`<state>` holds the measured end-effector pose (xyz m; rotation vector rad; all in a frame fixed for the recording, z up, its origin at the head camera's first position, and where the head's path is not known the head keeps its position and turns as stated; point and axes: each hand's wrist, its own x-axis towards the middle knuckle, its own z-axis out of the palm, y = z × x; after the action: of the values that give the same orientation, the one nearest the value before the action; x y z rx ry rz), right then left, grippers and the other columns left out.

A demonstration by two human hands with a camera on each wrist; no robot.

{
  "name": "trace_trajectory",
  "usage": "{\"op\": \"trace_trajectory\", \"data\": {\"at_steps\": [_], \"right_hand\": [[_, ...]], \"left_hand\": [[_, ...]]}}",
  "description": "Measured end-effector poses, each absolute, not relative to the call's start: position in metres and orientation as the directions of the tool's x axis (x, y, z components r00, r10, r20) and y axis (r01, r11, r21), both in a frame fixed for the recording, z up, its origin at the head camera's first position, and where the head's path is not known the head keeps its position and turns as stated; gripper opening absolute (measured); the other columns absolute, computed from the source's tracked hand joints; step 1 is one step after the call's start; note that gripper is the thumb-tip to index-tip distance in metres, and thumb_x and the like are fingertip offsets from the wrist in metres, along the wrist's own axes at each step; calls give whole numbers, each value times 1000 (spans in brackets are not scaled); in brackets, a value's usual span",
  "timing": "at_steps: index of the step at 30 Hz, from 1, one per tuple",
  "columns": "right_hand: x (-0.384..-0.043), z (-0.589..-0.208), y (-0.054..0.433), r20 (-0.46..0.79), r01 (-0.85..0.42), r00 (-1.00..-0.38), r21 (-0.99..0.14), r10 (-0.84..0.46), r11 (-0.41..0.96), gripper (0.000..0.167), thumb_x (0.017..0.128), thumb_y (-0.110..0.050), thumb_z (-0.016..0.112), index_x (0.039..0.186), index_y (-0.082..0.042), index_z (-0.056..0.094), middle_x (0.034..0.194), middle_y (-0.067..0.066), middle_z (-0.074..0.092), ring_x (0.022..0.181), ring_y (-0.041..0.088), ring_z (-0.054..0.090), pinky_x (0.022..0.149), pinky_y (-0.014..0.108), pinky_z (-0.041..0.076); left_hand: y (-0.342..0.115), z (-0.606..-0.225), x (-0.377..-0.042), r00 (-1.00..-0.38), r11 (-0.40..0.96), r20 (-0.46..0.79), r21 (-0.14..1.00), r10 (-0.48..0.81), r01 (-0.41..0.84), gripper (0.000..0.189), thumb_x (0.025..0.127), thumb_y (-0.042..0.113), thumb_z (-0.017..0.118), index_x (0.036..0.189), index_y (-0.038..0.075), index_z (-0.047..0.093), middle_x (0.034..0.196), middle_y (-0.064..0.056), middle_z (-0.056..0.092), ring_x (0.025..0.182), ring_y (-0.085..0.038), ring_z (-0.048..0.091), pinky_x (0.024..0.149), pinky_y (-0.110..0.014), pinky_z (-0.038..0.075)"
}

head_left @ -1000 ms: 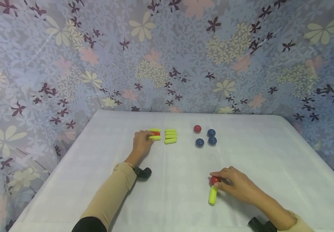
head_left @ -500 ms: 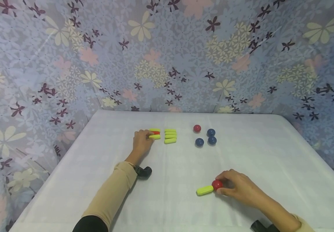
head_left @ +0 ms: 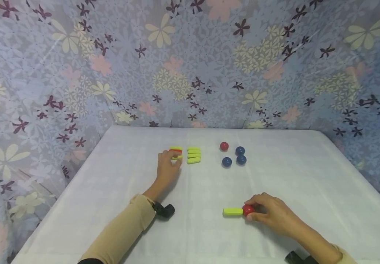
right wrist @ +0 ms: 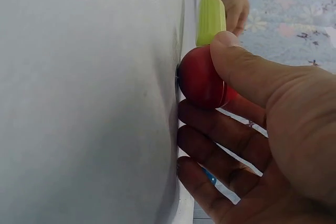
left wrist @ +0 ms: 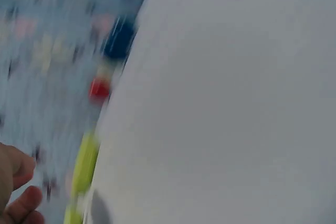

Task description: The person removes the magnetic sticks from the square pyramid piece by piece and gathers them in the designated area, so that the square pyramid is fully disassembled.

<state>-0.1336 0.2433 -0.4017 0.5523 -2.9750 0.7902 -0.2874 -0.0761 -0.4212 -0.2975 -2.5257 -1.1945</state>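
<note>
My right hand (head_left: 272, 214) pinches a red ball (head_left: 247, 210) between thumb and fingers, low at the tabletop. A yellow stick (head_left: 233, 211) touches the ball end-on and points left; the right wrist view shows the thumb (right wrist: 241, 66) across the ball. Farther back, my left hand (head_left: 168, 170) has its thumb and forefinger apart around a yellow stick (head_left: 177, 157), partly hidden by the fingers. Beyond that lie a red stick (head_left: 176, 150) and another yellow stick (head_left: 175, 148). In the blurred left wrist view, nothing shows between the left fingertips (left wrist: 23, 166).
Several yellow sticks (head_left: 194, 155) lie in a row right of the left hand. Another red ball (head_left: 224, 146) and three blue balls (head_left: 241, 160) sit farther right on the white-covered table (head_left: 292, 165). A floral curtain (head_left: 209, 73) hangs behind the table.
The yellow stick at the right hand's red ball has swung from pointing toward me to pointing left. My left hand has shifted right and nearer, and its thumb and forefinger have spread.
</note>
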Motion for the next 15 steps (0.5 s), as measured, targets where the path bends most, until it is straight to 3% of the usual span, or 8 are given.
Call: {"op": "trace_trajectory", "data": {"at_steps": [3, 7, 10, 15], "right_hand": [[-134, -402, 244, 106, -339, -938, -474, -330, 813, 35, 73, -51, 69, 101, -31, 66, 98, -17, 64, 93, 5, 60, 81, 30, 51], [-134, -402, 243, 91, -318, -945, -478, -314, 819, 34, 73, -52, 68, 100, -32, 65, 98, -18, 64, 95, 7, 61, 82, 32, 51], [-135, -402, 243, 78, -302, -950, -479, -303, 824, 33, 73, -51, 69, 99, -31, 65, 97, -17, 64, 95, 9, 62, 82, 33, 51], [-135, -401, 242, 69, -296, -951, -480, -301, 826, 32, 74, -50, 70, 99, -30, 66, 97, -17, 65, 94, 9, 63, 81, 33, 50]], "left_hand": [[-58, -423, -254, -891, 549, 389, 703, 234, 452, 19, 84, 13, 64, 102, 9, 68, 95, -9, 65, 92, -22, 50, 82, -33, 39], [-34, -423, -209, -850, 497, 238, 724, 471, 478, 22, 85, 21, 65, 106, 13, 69, 95, -2, 66, 90, -17, 50, 79, -24, 37], [-19, -422, -187, -818, 494, 155, 730, 555, 473, 27, 84, 28, 68, 108, 16, 69, 97, 2, 66, 90, -11, 49, 79, -21, 36], [-5, -423, -175, -791, 502, 151, 698, 593, 510, 30, 81, 33, 72, 108, 20, 69, 99, 7, 67, 88, -2, 46, 79, -19, 34]]}}
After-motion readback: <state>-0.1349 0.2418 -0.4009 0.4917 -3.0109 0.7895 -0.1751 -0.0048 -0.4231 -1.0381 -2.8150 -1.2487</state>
